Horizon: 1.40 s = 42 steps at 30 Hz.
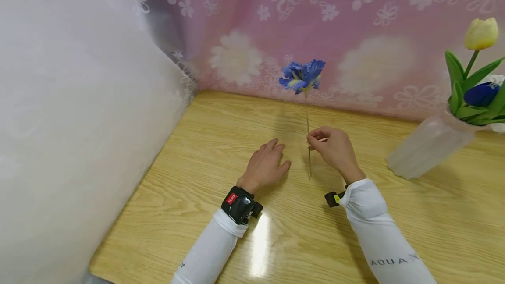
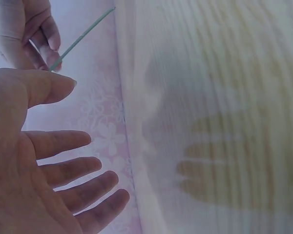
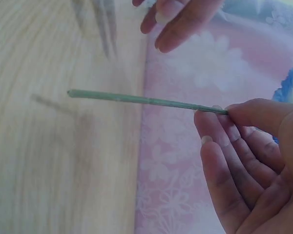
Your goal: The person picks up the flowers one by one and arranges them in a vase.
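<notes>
An artificial blue iris (image 1: 302, 76) with yellow-marked petals stands nearly upright above the wooden table. Its thin green stem (image 3: 117, 96) is pinched between the thumb and fingertips of my right hand (image 1: 333, 150), about midway down, with the lower end hanging below. My left hand (image 1: 266, 163) hovers over the table to the left of the stem, its fingers spread and nothing in them. In the left wrist view, the left hand's fingers (image 2: 73, 170) are loosely extended. Part of the blue bloom (image 3: 289, 90) shows behind the right hand in the right wrist view.
On the right, a frosted white vase (image 1: 434, 143) leans in view, holding a yellow tulip (image 1: 481, 34), a dark blue flower (image 1: 481, 94) and green leaves. A pink floral curtain (image 1: 276, 16) hangs behind the wooden table (image 1: 165, 214). White sheeting (image 1: 79, 122) stands at left.
</notes>
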Tool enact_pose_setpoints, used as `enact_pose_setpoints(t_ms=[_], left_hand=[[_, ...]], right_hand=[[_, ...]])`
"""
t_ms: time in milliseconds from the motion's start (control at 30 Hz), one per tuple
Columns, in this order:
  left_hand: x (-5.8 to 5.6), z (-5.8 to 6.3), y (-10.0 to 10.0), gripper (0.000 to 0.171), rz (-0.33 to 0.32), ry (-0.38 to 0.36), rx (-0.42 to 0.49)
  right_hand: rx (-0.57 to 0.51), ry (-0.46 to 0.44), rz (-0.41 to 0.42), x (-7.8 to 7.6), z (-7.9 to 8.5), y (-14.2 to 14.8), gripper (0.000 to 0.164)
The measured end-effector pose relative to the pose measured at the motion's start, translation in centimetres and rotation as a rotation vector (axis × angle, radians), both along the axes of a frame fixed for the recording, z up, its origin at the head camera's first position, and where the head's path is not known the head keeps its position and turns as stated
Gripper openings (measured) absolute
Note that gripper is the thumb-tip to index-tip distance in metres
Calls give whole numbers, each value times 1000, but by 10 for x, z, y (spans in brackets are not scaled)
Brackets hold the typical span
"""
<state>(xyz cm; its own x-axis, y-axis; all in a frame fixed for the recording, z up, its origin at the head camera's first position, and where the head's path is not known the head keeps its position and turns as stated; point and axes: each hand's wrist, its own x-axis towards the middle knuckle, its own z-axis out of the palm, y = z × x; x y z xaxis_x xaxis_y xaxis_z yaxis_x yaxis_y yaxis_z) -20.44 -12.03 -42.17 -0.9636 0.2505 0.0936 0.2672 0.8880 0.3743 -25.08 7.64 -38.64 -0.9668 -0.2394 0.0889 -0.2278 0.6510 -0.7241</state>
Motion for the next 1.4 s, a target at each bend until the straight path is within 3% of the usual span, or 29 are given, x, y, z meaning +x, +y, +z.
enact_pose_setpoints(t_ms=[367,567,867,1100,1400], left_hand=[[-4,5,18,53,-65,6,1],[-7,8,29,54,-112,28,22],[-11,13,51,54,-195,30,75],[-14,14,69,54,-237,31,71],[-15,15,85,54,-269,50,68]], right_hand=[[13,163,-143,15,26,30,33],[10,310,-254,20,39,53,30],[-97,432,-395,28,55,87,27],[-125,615,-492,35,69,114,25],[-155,704,-681,43,84,148,24]])
